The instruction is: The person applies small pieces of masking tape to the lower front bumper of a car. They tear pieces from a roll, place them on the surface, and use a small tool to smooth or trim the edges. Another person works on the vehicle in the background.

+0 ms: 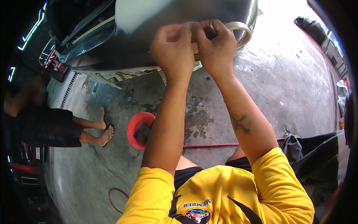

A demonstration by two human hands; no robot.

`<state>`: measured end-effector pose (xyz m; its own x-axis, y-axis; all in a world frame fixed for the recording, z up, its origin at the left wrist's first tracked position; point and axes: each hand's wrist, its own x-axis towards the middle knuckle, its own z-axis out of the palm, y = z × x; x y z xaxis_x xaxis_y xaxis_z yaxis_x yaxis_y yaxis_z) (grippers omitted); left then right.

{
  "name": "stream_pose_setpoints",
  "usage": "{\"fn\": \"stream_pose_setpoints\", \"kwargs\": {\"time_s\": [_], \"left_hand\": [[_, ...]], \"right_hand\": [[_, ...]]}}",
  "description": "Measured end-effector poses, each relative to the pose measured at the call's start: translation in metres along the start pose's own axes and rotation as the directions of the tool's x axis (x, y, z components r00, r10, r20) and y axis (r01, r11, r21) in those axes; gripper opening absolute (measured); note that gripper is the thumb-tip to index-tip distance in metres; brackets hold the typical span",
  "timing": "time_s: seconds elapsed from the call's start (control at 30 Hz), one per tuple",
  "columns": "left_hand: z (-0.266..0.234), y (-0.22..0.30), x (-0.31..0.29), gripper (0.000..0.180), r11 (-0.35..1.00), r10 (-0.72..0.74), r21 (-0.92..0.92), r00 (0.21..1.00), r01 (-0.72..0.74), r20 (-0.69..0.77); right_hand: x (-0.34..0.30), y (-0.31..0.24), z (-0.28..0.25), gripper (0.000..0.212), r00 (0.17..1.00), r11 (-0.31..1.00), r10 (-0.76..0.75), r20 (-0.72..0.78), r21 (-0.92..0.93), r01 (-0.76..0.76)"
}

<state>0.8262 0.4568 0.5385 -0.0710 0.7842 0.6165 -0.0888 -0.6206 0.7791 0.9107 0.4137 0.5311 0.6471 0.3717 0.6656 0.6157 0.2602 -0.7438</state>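
Observation:
Both my hands are raised close together in front of a dark car body panel (138, 44) with a pale grey-white patch. My left hand (173, 52) is closed, thumb and fingertips pinched together; what they pinch is hidden. My right hand (217, 52) is closed too, its fingers bent inward toward the left one. A roll of cream masking tape (248, 35) sits against the outer side of my right hand, partly hidden behind its fingers. Between my hands a short tan strip (194, 48) shows against the panel; its kind is unclear.
Printed paper (126, 74) hangs along the panel's lower edge. A red bucket (131, 130) with something dark inside stands on the concrete floor (209, 123). A red hose (212, 145) crosses behind my arms. At the left stands another person (56, 127) in dark shorts. Dark sheeting (317, 153) lies at right.

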Motion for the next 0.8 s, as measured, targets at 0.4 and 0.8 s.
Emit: {"fn": "stream_pose_setpoints", "kwargs": {"time_s": [0.4, 0.8], "left_hand": [[0.0015, -0.0009, 0.0, 0.02, 0.999, 0.032, -0.009, 0.999, -0.032, -0.011], [-0.0046, -0.0013, -0.0029, 0.046, 0.984, 0.021, 0.18, 0.993, 0.0, -0.12]], "right_hand": [[0.0021, 0.0042, 0.0011, 0.025, 0.993, 0.994, -0.104, -0.048, -0.04, 0.102], [-0.0013, 0.0031, -0.0088, 0.035, 0.984, 0.991, -0.105, -0.146, -0.102, 0.091]]}}
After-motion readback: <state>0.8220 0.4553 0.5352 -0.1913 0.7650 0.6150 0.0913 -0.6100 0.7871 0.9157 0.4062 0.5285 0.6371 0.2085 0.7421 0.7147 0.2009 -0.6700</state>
